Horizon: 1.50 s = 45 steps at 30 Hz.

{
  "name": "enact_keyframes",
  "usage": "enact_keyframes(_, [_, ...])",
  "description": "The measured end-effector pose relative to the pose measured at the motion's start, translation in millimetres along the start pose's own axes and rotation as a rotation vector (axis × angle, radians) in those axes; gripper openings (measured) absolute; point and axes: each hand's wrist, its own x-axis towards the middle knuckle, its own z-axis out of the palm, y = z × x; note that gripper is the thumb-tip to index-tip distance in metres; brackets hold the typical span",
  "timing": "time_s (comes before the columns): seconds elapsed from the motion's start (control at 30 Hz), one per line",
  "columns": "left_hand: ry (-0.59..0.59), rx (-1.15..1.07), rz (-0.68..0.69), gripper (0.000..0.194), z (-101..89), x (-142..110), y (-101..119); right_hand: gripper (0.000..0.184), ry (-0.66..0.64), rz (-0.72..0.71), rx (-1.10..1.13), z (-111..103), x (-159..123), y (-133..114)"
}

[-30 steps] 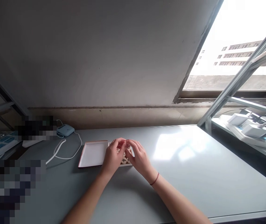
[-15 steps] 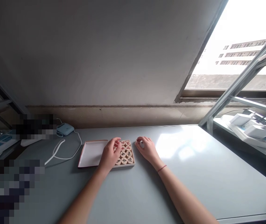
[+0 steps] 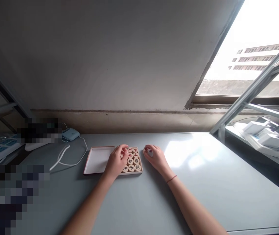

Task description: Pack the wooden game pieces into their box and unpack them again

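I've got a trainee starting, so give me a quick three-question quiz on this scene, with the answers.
1. Which wrist wears the red cord?
2. True or false: the right hand is inside the box.
3. Fill in the blank: the round pieces in the box bear red or ____ characters.

Key: 1. The right. 2. False; it is beside the box, fingers at a red-marked piece. 3. Black.

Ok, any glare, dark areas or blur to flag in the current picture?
Head view: window blown out; head view: glare patches on the table; head view: wall dim; head view: mosaic blocks cover parts of the left, pieces look fairly sharp.
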Motion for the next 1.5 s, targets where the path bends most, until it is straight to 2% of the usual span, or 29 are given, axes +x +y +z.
enact_keyframes(0.4, [0.002, 0.015, 0.013, 0.02, -0.2, 1, -4, 0.023, 0.033, -0.015, -0.032, 5, 0, 5])
enact_keyframes(0.57, [0.026, 0.088, 0.069, 0.02, -0.7, 3, -10, 0.024, 0.118, 0.02, -0.073, 8, 19, 8])
enact_keyframes(0.7, [0.049, 0.199, 0.125, 0.021, -2.7, 5, -17, 0.021, 0.123, 0.039, -0.104, 14, 35, 10])
enact_keyframes(0.87, [0.087, 0.307, 0.073, 0.019, -7.2, 6, -22, 0.014, 0.101, 0.049, -0.12, 22, 39, 13])
enact_keyframes(1.03, [0.068, 0.348, 0.021, 0.02, -8.4, 6, -22, 0.013, 0.109, 0.038, -0.119, 23, 42, 15])
enact_keyframes(1.5, [0.021, 0.398, 0.012, 0.02, -5.1, 4, -16, 0.009, 0.111, 0.106, -0.18, 30, 59, 19])
